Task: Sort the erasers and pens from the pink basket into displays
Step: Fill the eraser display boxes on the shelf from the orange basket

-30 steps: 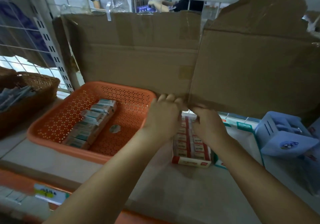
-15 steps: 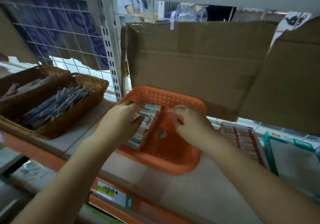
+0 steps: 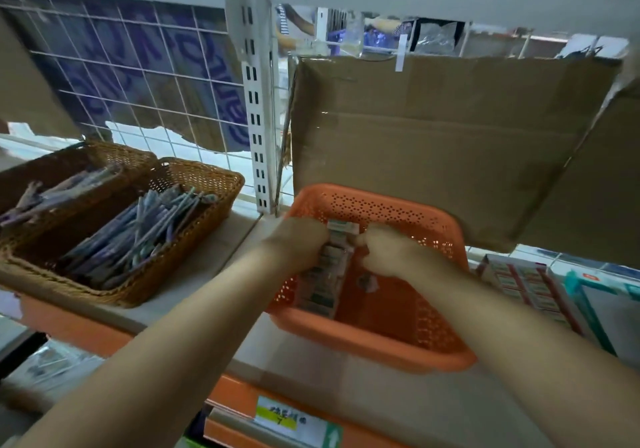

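The pink-orange perforated basket (image 3: 429,340) stands on the shelf at centre. A row of wrapped erasers (image 3: 320,284) lies along its left side. My left hand (image 3: 299,245) curls over the far end of the row from the left. My right hand (image 3: 388,255) has its fingers curled against the same erasers from the right. Both hands hide the erasers they grip. A small round scrap (image 3: 367,282) lies on the basket floor. To the right, an open red-and-white display box of erasers (image 3: 526,283) sits on the shelf.
Two wicker baskets, one (image 3: 187,184) full of pens (image 3: 138,236) and one (image 3: 52,167) further left, stand on the shelf. Cardboard sheets (image 3: 433,142) line the back. A white upright (image 3: 254,101) and wire grid rise behind. A price label (image 3: 294,423) marks the shelf edge.
My hands left the display box at the right and moved left into the basket, closing on the far end of the eraser row. The view swung left, showing the wicker baskets.
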